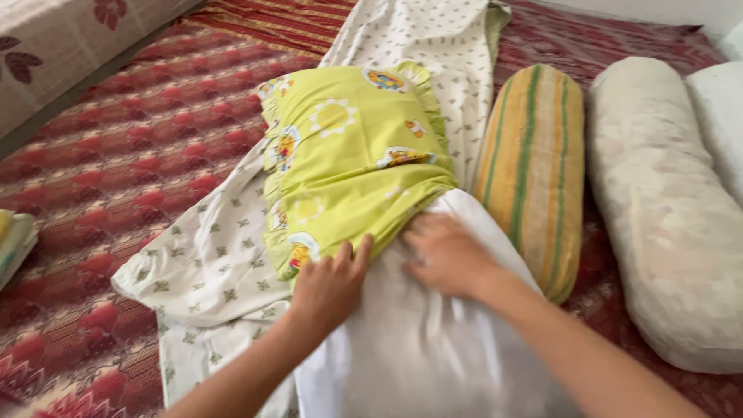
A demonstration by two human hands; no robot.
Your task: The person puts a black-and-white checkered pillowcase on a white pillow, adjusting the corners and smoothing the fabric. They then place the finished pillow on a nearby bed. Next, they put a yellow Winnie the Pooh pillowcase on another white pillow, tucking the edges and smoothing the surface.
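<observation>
Left hand [329, 282] and right hand [445, 255], both spread flat and gripping nothing, press the soft, light pillow [418, 340]; its green cover [348, 155] looks limp, best pinched at the open hem

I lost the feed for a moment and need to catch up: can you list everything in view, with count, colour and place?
Pillowcase: one, lime green with cartoon sun prints, centre, pulled partway over the pillow.
Pillow: one, white, lower centre, its near end still bare.
Sheet: one, white with small grey-green motifs, under the pillow.
Striped bolster: one, orange, green and beige stripes, right of the pillow.
Pale bolsters: two, off-white, far right.
Mat: one, red patterned, beneath everything.
Folded cloth: one, pale, left edge.
Left hand: on the pillowcase's open edge.
Right hand: on the pillow at that edge.
</observation>
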